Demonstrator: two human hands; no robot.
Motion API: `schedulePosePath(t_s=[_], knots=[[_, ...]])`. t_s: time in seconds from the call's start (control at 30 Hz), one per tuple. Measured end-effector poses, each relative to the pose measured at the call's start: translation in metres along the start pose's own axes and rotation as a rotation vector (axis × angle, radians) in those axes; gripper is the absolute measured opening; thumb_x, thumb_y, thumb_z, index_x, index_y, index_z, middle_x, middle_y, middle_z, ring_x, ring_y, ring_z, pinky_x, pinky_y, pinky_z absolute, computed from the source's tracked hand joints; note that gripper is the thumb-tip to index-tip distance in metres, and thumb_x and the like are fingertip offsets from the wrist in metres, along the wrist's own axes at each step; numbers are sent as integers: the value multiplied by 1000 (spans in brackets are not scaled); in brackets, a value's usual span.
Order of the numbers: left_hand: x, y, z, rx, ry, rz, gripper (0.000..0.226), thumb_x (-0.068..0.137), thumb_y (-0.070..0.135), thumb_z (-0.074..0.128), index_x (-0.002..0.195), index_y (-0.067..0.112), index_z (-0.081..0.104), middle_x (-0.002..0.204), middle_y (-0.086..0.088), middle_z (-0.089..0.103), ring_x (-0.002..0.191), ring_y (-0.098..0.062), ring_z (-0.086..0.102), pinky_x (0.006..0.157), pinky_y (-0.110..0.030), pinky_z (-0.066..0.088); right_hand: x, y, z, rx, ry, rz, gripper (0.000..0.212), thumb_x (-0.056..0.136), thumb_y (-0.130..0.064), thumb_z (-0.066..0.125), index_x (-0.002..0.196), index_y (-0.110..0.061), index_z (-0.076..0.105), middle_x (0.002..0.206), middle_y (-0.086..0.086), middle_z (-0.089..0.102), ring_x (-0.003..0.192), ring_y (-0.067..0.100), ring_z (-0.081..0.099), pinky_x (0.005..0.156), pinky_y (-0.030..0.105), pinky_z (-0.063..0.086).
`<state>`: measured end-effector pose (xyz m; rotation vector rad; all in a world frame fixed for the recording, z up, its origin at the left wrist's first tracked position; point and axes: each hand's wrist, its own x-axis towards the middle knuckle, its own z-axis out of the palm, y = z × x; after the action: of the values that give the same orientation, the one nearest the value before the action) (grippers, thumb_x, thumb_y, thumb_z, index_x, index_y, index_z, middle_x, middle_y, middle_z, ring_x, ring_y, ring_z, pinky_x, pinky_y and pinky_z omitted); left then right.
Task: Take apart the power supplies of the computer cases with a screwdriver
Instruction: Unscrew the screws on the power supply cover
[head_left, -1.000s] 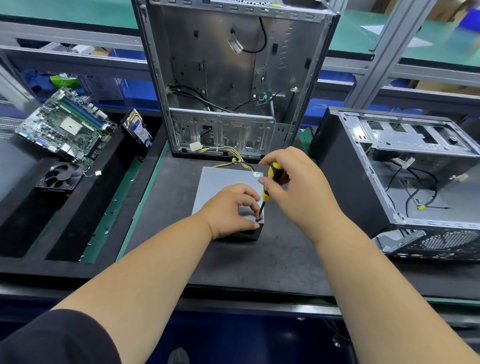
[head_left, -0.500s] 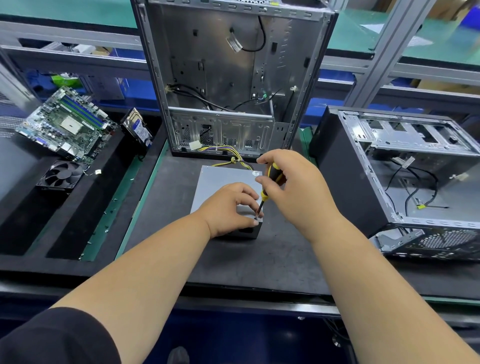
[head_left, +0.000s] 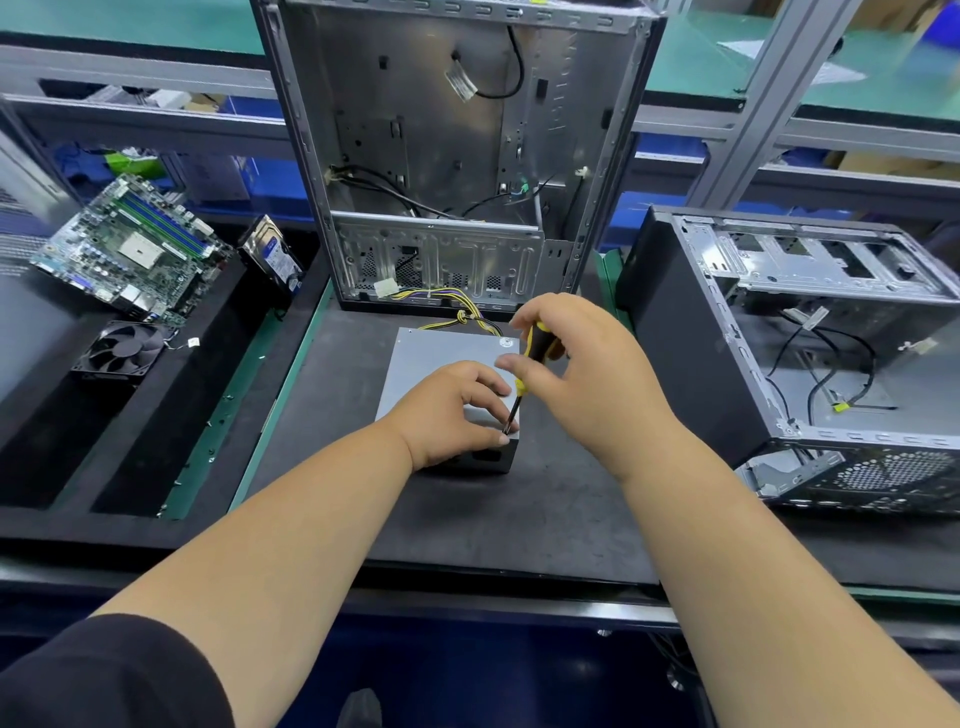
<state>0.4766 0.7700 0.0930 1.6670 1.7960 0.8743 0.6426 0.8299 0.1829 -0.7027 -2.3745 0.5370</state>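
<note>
Little has moved since the earlier frame: the right hand (head_left: 582, 374) has crept slightly toward the PSU's near right corner, and the screwdriver (head_left: 524, 374) leans at much the same slant, its tip planted at that corner.

The PSU (head_left: 431, 364) lies flat on the mat (head_left: 519, 509), just in front of the upright case (head_left: 452, 156), its yellow wires (head_left: 457, 306) trailing back into that case. Lying flat puts the cover screws face up, which is probably why it is placed so.

The left hand (head_left: 452, 410) rests on the near end of the PSU, fingers curled over the top, fingertips just beside the tip. It seems to pin the box so that it cannot turn with the screw, and perhaps to steady the blade.

The right hand pinches the yellow and black handle between thumb and fingers, a light hold suited to twirling rather than forcing; the screw is likely already loose. The screw itself is hidden behind the fingers.

Right of the PSU, a second case (head_left: 810, 338) lies on its side, open. Left of the PSU, well apart, lie a motherboard (head_left: 135, 244), a drive (head_left: 272, 254) and a fan (head_left: 122, 348), presumably pulled parts set aside.
</note>
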Motion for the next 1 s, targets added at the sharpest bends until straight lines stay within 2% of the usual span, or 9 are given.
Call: schedulePosePath(t_s=[0.13,0.2,0.3,0.5,0.63,0.77,0.9,1.0], knots=[[-2,1,1,-2,-6,-8,14,73,10,85,85,15,80,112,7,60,109,-6,53,100,-17,38,-2,0,0,-8,-5,9,22,88,-9,71,109,-12,64,91,-5,57,86,15,52,80,34,47],[-3,2,0,-4,-4,-9,13,73,9,85,83,15,79,112,6,61,109,-7,54,99,-18,39,-3,-2,0,9,-31,20,34,88,-3,66,120,-13,61,99,-7,56,91,13,53,85,30,46],[-3,3,-1,-18,-4,-6,17,72,9,85,79,22,76,108,8,60,105,-5,54,97,-16,39,-5,-5,0,54,-50,58,45,84,2,60,126,-14,57,105,-4,55,91,11,53,84,27,45],[-2,1,2,-10,2,7,15,73,11,85,80,21,77,107,11,58,107,-5,53,98,-20,40,-1,-4,1,-20,-16,22,23,91,-20,71,113,-16,64,94,-6,58,87,10,51,80,25,43],[-3,-1,3,-21,-7,13,12,73,12,85,80,19,77,110,9,59,109,-7,54,101,-25,41,-2,-7,3,-40,-25,68,28,91,-9,67,118,-15,62,97,-3,58,83,9,48,78,28,44],[-4,0,3,-17,-12,30,22,73,14,85,79,29,70,109,15,56,108,-7,52,99,-24,40,-3,-11,1,-62,-51,100,41,86,-4,59,125,-15,58,103,-11,52,87,9,47,78,24,41],[-7,-2,5,-34,16,48,30,75,12,83,77,38,67,108,11,58,107,-8,53,99,-24,40,-2,-14,2,-90,-57,119,23,92,-19,66,114,-19,59,97,-12,52,79,7,43,71,22,37],[-7,0,5,-50,32,29,34,74,13,84,68,41,65,103,12,59,105,-8,56,99,-30,44,0,-14,1,-103,-36,134,19,94,-19,66,113,-17,62,98,-12,52,78,6,44,72,17,36]])
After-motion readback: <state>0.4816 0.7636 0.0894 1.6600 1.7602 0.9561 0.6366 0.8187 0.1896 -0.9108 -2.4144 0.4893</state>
